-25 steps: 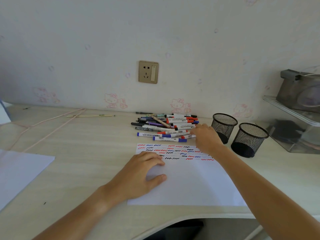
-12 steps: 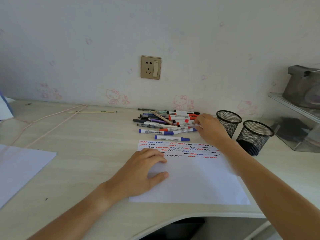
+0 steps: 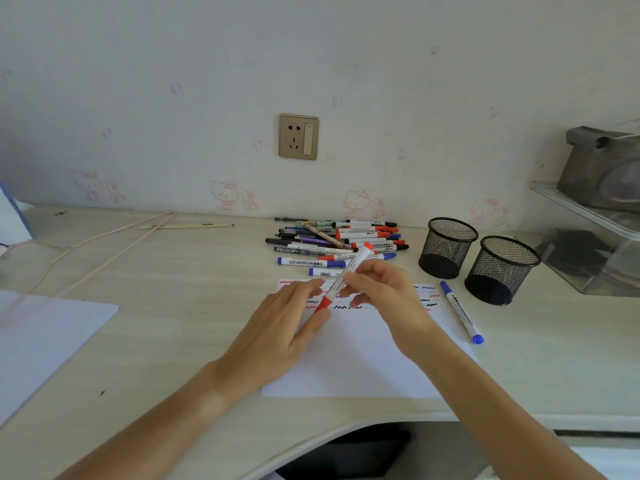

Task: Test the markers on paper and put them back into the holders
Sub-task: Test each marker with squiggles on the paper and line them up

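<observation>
right grip: the right hand [image 3: 382, 292] has its fingers curled round the white barrel of the red marker [image 3: 346, 277], holding it slanted above the paper, tail end pointing up and away toward the pile.
left grip: the left hand [image 3: 284, 327] pinches the red cap [image 3: 323, 304] at the marker's lower end between thumb and fingertips; one hand steadying the barrel and the other on the cap reads as getting ready to pull the cap off, so the tip can be tried.
marker: in the air between both hands, just above the top of the sheet, not touching it as far as can be seen.
paper [image 3: 360, 358]: lies flat on the counter [image 3: 173, 271] under the hands; rows of short red, blue and black squiggles run along its far edge, so testing seems well under way, with blank space below them.
pile of markers [image 3: 337, 242]: heaped on the counter just beyond the paper, within easy reach for the next pick.
blue marker [image 3: 462, 311]: lies capped beside the paper's right edge, near the holders.
holders [image 3: 448, 247]: two black mesh cups stand upright, right of the pile, mouths open; no marker shows in either.
second sheet [image 3: 45, 341]: far left on the counter, well apart.
</observation>
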